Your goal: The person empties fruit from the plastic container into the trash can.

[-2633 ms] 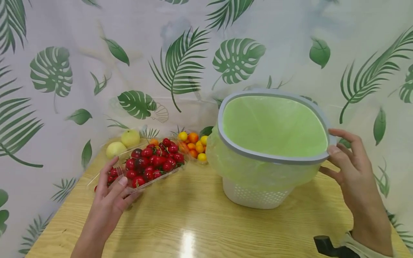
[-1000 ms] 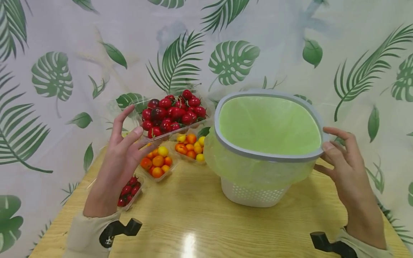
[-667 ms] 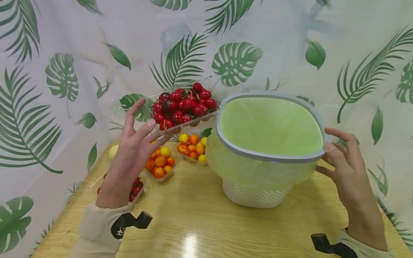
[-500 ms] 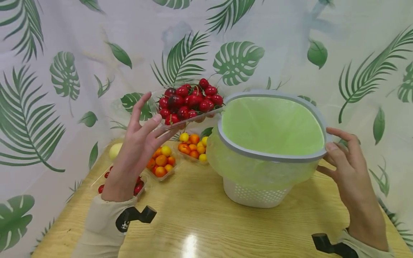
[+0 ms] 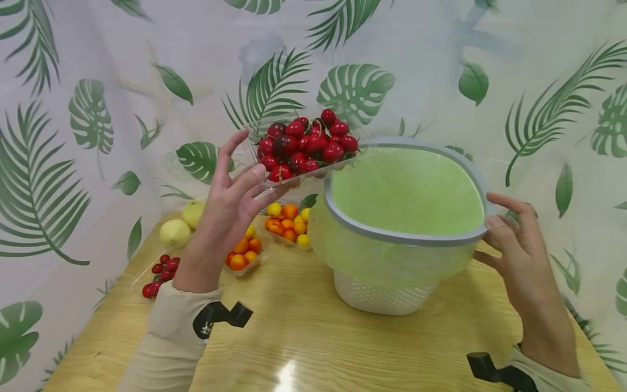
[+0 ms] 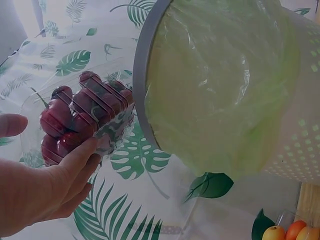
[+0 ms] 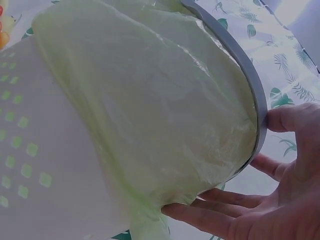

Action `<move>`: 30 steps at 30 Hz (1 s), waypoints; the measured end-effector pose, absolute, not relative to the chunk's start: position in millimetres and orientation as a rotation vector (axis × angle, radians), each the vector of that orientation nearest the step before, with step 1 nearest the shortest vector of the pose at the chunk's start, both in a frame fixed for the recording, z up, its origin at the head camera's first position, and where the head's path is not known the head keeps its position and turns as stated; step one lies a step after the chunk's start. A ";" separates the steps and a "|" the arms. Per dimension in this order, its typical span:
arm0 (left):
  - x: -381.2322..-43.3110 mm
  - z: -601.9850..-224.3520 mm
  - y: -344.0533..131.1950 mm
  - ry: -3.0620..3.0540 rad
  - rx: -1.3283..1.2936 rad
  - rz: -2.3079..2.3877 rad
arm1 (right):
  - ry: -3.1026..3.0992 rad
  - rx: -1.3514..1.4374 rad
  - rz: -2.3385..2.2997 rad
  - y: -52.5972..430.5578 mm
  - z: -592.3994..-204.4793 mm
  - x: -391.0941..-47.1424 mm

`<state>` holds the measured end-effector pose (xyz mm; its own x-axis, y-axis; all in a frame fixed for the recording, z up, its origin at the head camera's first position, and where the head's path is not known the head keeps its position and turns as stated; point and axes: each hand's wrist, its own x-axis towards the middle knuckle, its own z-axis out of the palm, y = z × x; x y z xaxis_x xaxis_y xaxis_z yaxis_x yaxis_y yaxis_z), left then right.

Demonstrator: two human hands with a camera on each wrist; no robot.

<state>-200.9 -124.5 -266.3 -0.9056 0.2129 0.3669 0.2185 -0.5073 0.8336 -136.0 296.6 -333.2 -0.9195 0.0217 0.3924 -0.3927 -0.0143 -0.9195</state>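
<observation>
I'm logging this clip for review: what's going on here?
A person's left grip holds up a clear tray of red fruit close to the gray rim of a bin lined with a green bag. The right grip holds that rim. No fruit shows in the visible part of the bag. Orange and yellow fruit is on the wooden table.
</observation>
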 end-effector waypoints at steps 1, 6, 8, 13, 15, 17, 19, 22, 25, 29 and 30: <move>-201.3 -266.1 -123.7 -1.558 -0.685 -2.637 | -1.975 0.384 2.007 294.3 -332.6 -136.5; -204.0 -263.1 -119.0 -1.571 -0.685 -2.644 | -2.024 0.361 1.963 283.0 -330.7 -139.1; -205.9 -261.9 -117.1 -1.578 -0.703 -2.638 | -2.048 0.355 1.944 281.5 -330.7 -139.5; -211.7 -258.6 -111.6 -1.609 -0.733 -2.588 | -2.075 0.351 1.917 283.1 -331.1 -139.4; -214.8 -257.5 -108.6 -1.644 -0.730 -2.541 | -2.077 0.354 1.915 284.1 -331.1 -139.5; -218.1 -256.9 -104.9 -1.689 -0.730 -2.489 | -2.077 0.356 1.918 284.8 -331.2 -139.3; -220.5 -256.8 -100.6 -1.738 -0.733 -2.439 | -2.072 0.355 1.925 285.4 -331.2 -138.8; -222.3 -257.1 -94.3 -1.791 -0.745 -2.377 | -2.069 0.353 1.929 285.9 -331.0 -137.9; -222.7 -256.8 -89.8 -1.805 -0.767 -2.346 | -2.064 0.350 1.929 286.0 -330.7 -137.1; -223.0 -256.9 -85.5 -1.799 -0.790 -2.325 | -2.066 0.350 1.919 285.8 -330.4 -136.4; -223.0 -257.0 -84.3 -1.800 -0.795 -2.315 | -2.067 0.351 1.917 285.8 -330.3 -136.3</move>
